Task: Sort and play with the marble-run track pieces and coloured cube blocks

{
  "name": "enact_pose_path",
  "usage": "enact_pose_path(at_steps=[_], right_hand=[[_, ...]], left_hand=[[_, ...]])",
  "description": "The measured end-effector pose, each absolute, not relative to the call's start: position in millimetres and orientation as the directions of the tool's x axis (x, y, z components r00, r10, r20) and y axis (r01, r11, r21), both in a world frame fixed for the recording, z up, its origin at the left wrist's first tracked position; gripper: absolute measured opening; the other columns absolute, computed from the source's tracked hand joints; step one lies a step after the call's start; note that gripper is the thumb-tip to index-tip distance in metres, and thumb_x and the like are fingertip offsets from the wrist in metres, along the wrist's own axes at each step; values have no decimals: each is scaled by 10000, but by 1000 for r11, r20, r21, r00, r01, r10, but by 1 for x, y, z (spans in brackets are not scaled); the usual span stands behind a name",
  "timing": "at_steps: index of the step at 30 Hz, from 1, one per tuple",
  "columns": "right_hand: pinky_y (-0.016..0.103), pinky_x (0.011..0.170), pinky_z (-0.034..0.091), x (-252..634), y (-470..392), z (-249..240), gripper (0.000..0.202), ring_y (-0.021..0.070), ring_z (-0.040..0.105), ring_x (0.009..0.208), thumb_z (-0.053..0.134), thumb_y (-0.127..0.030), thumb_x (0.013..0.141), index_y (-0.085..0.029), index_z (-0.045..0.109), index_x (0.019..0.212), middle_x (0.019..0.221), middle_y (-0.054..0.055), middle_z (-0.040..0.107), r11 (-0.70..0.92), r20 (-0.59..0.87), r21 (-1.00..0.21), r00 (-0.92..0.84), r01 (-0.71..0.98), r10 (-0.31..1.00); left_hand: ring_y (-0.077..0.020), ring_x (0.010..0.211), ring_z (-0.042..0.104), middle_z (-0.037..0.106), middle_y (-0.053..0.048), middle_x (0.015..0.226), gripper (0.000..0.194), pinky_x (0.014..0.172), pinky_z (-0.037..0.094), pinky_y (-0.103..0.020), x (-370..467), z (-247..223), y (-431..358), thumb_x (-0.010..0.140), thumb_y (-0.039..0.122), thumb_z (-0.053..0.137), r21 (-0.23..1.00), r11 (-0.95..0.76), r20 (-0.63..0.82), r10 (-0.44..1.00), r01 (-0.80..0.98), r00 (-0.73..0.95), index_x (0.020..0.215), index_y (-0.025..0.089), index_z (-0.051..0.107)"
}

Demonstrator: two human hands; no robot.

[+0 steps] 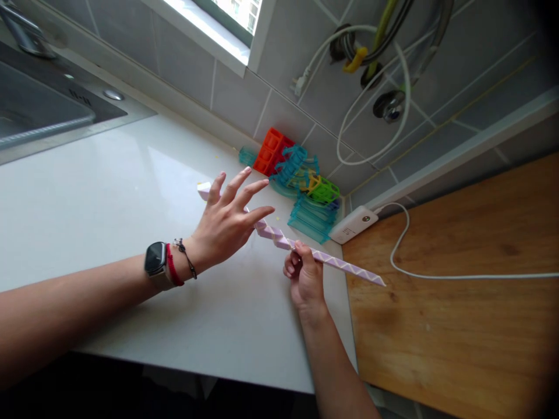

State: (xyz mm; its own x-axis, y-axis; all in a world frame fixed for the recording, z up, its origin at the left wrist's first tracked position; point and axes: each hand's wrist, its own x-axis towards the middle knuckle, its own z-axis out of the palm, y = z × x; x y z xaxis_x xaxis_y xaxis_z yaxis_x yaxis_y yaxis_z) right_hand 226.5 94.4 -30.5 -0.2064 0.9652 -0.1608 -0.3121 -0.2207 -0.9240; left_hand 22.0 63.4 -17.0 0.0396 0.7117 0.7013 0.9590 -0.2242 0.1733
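A long lilac-and-white snake puzzle [349, 268] slants across the middle of the view. Its right half runs straight, while some of its wedges near the centre are twisted out of line. My right hand [305, 279] pinches it between thumb and curled fingers at about mid-length. Over the puzzle's left half is my left hand [229, 218], fingers spread and stretched out; it hides part of the puzzle, and whether it touches cannot be told. The puzzle's white left end [203, 189] shows beyond the left fingers.
Red [271, 152], blue [292, 167] and green plastic pieces [324, 190] are heaped against the tiled wall. A white power strip [354, 224] with its cable lies by a wooden board [449, 314] at right. A sink [48, 110] is set into the white counter [100, 203] at left.
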Motion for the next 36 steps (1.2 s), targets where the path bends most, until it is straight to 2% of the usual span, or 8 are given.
enact_pose_path(at_steps=[4, 7, 10, 14, 22, 27, 33, 36], right_hand=[[220, 427, 285, 226, 92, -32, 316, 73, 407, 438, 776, -406, 807, -191, 570, 702, 531, -90, 437, -67, -40, -977, -133, -204, 990], [232, 443, 296, 225, 90, -34, 305, 83, 414, 441, 780, -437, 814, -190, 613, 749, 510, -84, 471, 27, 36, -993, -77, -119, 996], [244, 456, 315, 225, 88, -36, 315, 92, 424, 449, 777, -467, 818, -190, 636, 767, 517, -72, 502, 80, 81, -996, -48, -25, 996], [256, 475, 343, 226, 88, -38, 331, 97, 426, 461, 776, -494, 815, -191, 645, 786, 543, -66, 520, 114, 113, -992, -18, 56, 993], [240, 520, 417, 226, 89, -37, 299, 100, 493, 527, 761, -476, 840, -203, 661, 910, 627, -61, 567, 127, 124, -991, -89, 33, 988], [251, 553, 474, 227, 88, -35, 311, 114, 549, 578, 775, -448, 835, -195, 712, 1003, 712, -28, 639, 158, 146, -986, -185, 53, 972], [262, 555, 512, 231, 90, -33, 310, 142, 603, 648, 785, -406, 836, -212, 726, 1070, 783, 0, 689, 154, 153, -988, -259, -17, 954], [269, 576, 542, 230, 88, -32, 352, 148, 633, 675, 806, -383, 819, -224, 714, 1119, 839, 6, 713, 149, 134, -988, -280, 34, 950]], left_hand=[[-327, 1521, 308, 527, 9, 1525, 289, 1226, 149, -627, 22, -17, 64, 880, 158, 654, 166, -229, 724, 689, 959, 39, 1100, 336, 707], [-334, 1432, 445, 648, -12, 1387, 237, 1196, 171, -650, 22, -17, 64, 899, 164, 622, 195, -244, 699, 714, 950, 40, 1057, 316, 715], [-297, 1140, 658, 754, -49, 1092, 230, 1132, 299, -606, 23, -15, 63, 913, 145, 561, 196, -256, 619, 781, 947, 83, 1048, 264, 704], [-253, 862, 701, 735, -69, 931, 170, 917, 470, -459, 25, -12, 61, 921, 153, 534, 145, -240, 533, 836, 960, 129, 1004, 206, 672], [-237, 843, 700, 706, -64, 990, 117, 766, 484, -359, 28, -10, 57, 958, 244, 580, 163, -263, 478, 864, 951, 157, 1051, 205, 638], [-221, 822, 715, 724, -53, 999, 255, 684, 488, -306, 32, -13, 57, 955, 378, 640, 233, -330, 414, 885, 915, 214, 1154, 217, 627], [-224, 885, 744, 765, -38, 992, 209, 717, 510, -304, 34, -14, 56, 1007, 346, 547, 262, -360, 448, 867, 895, 218, 1154, 221, 627], [-221, 878, 751, 777, -31, 988, 210, 717, 518, -298, 34, -17, 56, 994, 339, 563, 276, -385, 453, 860, 880, 235, 1160, 229, 630]])
